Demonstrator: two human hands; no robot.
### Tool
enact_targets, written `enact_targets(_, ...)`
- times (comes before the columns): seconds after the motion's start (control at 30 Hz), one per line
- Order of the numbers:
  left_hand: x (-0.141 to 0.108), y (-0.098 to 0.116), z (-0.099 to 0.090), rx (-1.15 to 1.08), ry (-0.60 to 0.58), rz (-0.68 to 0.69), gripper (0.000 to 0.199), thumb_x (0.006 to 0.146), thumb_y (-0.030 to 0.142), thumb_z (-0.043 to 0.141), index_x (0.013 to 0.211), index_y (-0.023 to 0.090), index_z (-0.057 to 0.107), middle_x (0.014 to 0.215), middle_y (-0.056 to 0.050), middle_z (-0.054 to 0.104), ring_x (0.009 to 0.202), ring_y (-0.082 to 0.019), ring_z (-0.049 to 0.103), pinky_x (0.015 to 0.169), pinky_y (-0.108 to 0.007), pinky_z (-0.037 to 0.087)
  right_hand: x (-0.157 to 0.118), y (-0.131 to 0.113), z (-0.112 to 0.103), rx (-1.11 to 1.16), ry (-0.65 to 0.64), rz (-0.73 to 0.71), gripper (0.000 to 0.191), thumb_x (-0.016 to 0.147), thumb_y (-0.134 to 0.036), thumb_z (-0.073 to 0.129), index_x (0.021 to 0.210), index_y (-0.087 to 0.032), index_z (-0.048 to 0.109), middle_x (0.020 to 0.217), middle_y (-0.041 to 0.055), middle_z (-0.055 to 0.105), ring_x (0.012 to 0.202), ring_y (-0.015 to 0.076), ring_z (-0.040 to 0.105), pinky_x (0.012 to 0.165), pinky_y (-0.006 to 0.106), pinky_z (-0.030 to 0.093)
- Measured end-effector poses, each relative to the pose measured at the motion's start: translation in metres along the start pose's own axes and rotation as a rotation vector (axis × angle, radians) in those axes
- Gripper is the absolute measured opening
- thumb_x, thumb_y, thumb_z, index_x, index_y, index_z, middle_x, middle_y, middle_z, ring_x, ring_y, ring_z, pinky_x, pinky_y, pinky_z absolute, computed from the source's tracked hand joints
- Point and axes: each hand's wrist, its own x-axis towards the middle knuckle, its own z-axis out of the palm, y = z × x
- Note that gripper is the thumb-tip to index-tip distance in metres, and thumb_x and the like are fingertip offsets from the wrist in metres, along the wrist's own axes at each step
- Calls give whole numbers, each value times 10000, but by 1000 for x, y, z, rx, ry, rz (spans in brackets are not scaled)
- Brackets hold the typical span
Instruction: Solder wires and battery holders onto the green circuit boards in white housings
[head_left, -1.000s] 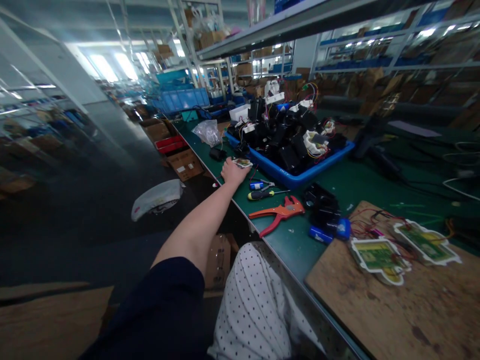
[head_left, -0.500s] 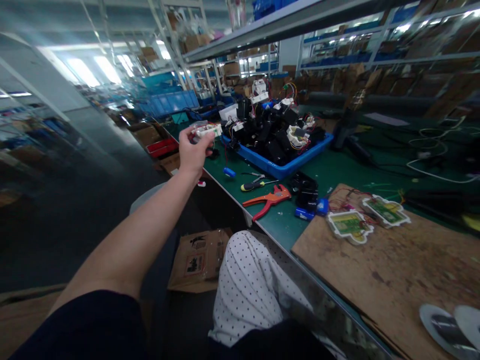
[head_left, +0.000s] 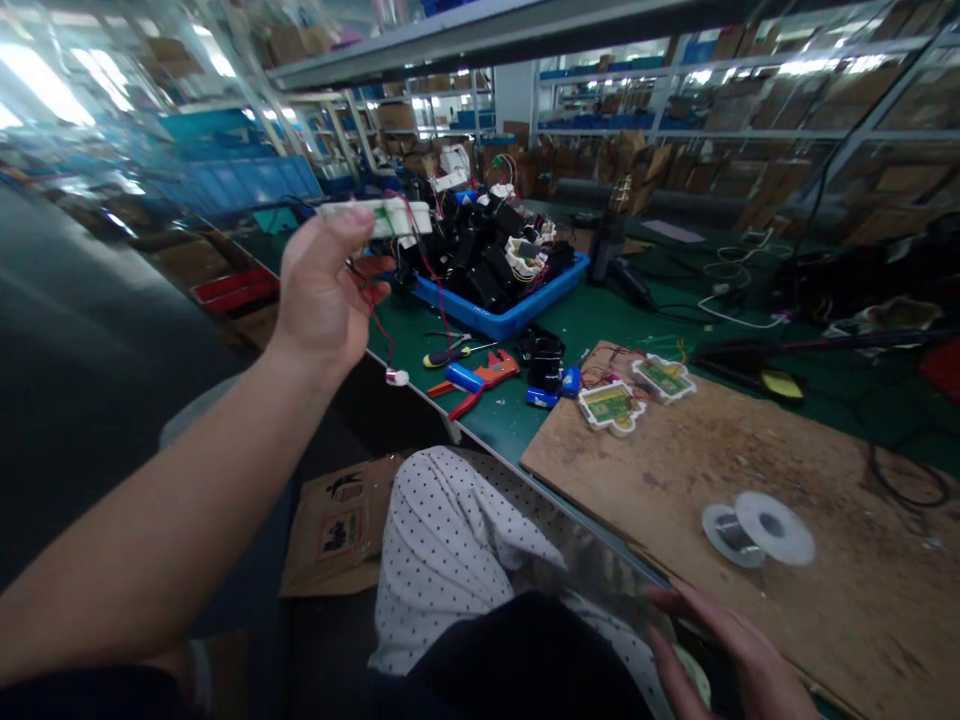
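Observation:
My left hand [head_left: 326,290] is raised over the near edge of the bench, left of the blue tray, with thumb and fingers closed on a white plastic housing [head_left: 409,217] with a green circuit board. Red wires hang from the housing, one to a small metal-and-white part [head_left: 396,377]. A blue cylindrical battery [head_left: 464,377] hangs on another wire, in front of the orange wire stripper [head_left: 495,368]. At the bottom right, my right hand [head_left: 742,650] is partly in view, its fingers apart beside the board's edge. A pale rounded thing by it is unclear.
A blue tray [head_left: 510,322] is heaped with black parts and wired white housings. A screwdriver [head_left: 446,356] lies before it. On the brown board [head_left: 660,480] are two open housings [head_left: 611,407] and a solder spool [head_left: 772,530]. A shelf [head_left: 450,55] crosses overhead.
My left hand has lifted the housing closer to me, so its wires and battery now hang free. My right hand has come into view at the bottom right. The view has turned right.

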Motion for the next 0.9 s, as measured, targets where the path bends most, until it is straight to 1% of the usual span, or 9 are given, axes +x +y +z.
enact_targets(0.13,-25,-29,19,-13,-18,-109,499,721,457,863,1083,198,638,939,6,701,698,-115,591,506,-220,391,9,-5,4,19,-71,24,493,935,-375,641,1375,-176,540,1108,101,774,974,243,776,821,342,666)
enact_targets(0.27,-48,-53,38,-55,-44,-204,487,696,376,876,1084,195,644,977,-18,718,669,-110,620,494,-219,420,15,-9,6,11,-94,37,487,948,-382,631,1373,-162,542,1150,115,762,1009,246,769,850,350,662)
enact_targets(0.33,-60,-59,48,-107,-86,-208,478,706,353,876,1092,193,643,1009,-26,722,739,-121,662,587,-227,505,15,-9,8,24,-102,51,483,952,-373,631,1377,-162,540,1160,112,759,1018,237,767,868,340,657)
enact_targets(0.4,-71,-64,57,-164,-182,-207,502,734,356,867,1151,202,633,1106,-46,725,891,-158,706,756,-270,577,13,-8,10,38,-105,70,478,956,-371,629,1375,-161,539,1154,107,761,1015,228,768,880,332,653)
enact_targets(0.5,-91,-79,71,-225,-323,-248,588,735,378,877,1228,211,604,1220,-76,712,1068,-216,704,927,-342,580,13,-7,13,52,-103,110,466,960,-381,626,1360,-154,546,1140,105,761,1000,222,770,877,324,654)
enact_targets(0.6,-116,-99,81,-242,-388,-307,654,744,427,873,1280,215,565,1239,-90,704,1087,-234,702,950,-365,571,17,-6,15,71,-92,126,453,961,-373,629,1352,-162,545,1122,99,763,978,209,774,867,308,654)
enact_targets(0.7,-145,-112,82,-213,-468,-331,763,723,460,889,1356,234,528,1260,-103,696,1070,-263,709,942,-407,569,27,-7,16,80,-77,157,444,963,-366,633,1351,-168,547,1106,91,762,946,193,774,878,303,649)
enact_targets(0.77,-164,-114,80,-44,-500,-248,831,678,457,925,1382,250,536,1333,-116,666,1144,-295,681,998,-441,535,37,-8,15,93,-69,204,403,964,-360,638,1320,-184,572,1091,77,762,924,178,771,868,290,646)
enact_targets(0.9,-204,-111,77,468,-499,79,921,630,576,921,1398,254,527,1388,-129,647,1266,-340,612,1105,-526,415,59,-11,13,154,-52,296,285,969,-316,636,1236,-218,619,1047,51,748,873,148,746,763,245,630)
